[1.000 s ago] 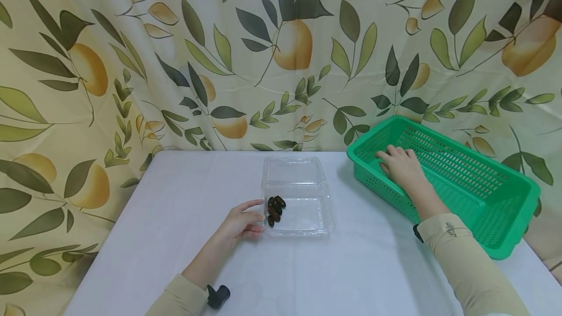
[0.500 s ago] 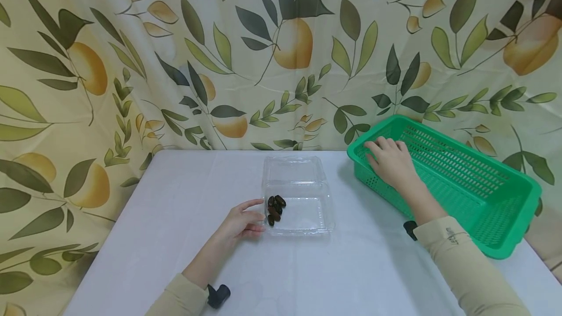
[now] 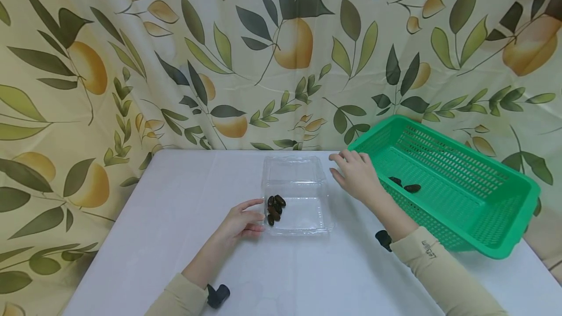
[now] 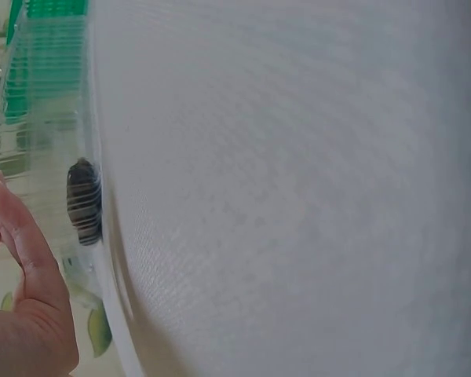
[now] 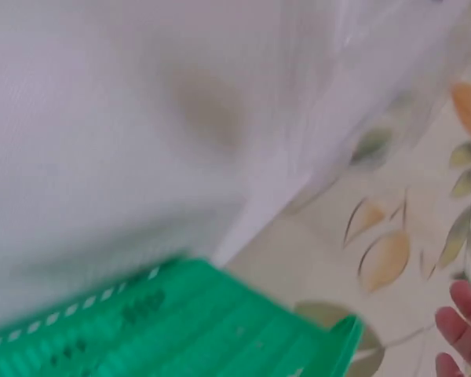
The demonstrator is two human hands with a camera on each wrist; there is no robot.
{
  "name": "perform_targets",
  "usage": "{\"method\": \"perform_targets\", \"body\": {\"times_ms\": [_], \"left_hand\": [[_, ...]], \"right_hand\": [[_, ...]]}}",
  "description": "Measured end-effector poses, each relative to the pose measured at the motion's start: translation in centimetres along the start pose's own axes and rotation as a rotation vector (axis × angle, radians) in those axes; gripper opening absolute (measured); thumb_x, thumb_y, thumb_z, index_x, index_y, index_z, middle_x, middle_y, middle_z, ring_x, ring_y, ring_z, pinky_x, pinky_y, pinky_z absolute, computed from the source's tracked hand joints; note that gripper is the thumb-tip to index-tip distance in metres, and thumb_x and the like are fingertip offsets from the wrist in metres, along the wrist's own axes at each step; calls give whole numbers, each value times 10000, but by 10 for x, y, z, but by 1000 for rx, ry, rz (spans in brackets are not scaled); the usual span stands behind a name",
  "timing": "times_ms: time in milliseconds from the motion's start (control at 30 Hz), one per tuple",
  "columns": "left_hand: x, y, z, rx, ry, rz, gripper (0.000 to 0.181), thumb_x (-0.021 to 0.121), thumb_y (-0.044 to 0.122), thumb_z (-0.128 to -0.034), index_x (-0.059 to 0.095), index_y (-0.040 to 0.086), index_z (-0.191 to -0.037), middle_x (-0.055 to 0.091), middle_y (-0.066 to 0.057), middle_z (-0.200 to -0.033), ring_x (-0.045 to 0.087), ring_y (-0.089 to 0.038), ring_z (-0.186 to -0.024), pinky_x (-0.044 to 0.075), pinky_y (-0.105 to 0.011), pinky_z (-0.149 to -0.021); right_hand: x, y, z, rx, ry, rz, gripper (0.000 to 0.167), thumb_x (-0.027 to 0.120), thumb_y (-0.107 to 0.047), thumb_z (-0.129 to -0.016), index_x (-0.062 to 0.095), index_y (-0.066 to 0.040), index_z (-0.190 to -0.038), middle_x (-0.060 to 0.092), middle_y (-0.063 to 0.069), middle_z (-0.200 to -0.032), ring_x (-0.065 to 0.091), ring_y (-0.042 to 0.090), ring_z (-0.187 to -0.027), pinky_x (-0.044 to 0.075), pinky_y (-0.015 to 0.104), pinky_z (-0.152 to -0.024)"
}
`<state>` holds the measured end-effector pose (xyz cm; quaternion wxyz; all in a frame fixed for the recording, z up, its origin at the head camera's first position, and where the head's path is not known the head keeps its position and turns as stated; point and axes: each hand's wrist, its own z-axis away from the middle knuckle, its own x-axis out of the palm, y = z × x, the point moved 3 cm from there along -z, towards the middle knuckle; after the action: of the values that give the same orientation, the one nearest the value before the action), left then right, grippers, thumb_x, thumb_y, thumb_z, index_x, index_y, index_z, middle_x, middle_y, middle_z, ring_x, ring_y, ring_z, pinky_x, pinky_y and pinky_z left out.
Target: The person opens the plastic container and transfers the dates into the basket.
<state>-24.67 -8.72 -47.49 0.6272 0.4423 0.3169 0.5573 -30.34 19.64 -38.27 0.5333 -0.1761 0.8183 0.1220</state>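
In the head view, a clear hinged plastic box (image 3: pixel 307 213) lies with its lid up on the table; several dark brown dates (image 3: pixel 275 210) are bunched at its left side. My left hand (image 3: pixel 241 221) rests against that side with its fingers extended; through the wall, the left wrist view shows a date (image 4: pixel 84 202). Between box and basket, my right hand (image 3: pixel 357 174) is held above the table, fingers bent. Whether it holds anything is hidden from above, and the right wrist view catches only fingertips (image 5: pixel 459 326). Dark dates (image 3: pixel 411 188) lie in the green basket (image 3: pixel 465 204).
The long green basket stands at the right of the white-covered table (image 3: pixel 184 199), its near side close to my right forearm. A curtain (image 3: pixel 175 87) printed with fruit and leaves hangs behind the table's back edge.
My right hand has come up out of the green basket and moved left over its rim, uncovering the dates inside. The left hand and the box have stayed in place.
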Motion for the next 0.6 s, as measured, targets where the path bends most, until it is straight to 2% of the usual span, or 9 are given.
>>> {"method": "perform_targets", "body": {"times_ms": [267, 600], "left_hand": [[0, 1, 2, -1, -4, 5, 513, 598, 13, -836, 457, 68, -1326, 621, -124, -905, 623, -128, -547, 555, -256, -539], [-1, 0, 1, 1, -13, -11, 522, 601, 30, -840, 445, 73, -1336, 620, -116, -905, 628, -137, -562, 559, -271, -547]], "right_hand": [[16, -37, 2, -19, -68, -57, 245, 641, -249, -851, 616, -136, -1066, 580, 75, -963, 532, 272, -943, 409, 455, -867], [34, -72, 6, -78, -67, -6, 234, 647, -261, -838, 611, -151, -1041, 563, 47, -904, 546, 241, -864, 444, 434, -825]]}}
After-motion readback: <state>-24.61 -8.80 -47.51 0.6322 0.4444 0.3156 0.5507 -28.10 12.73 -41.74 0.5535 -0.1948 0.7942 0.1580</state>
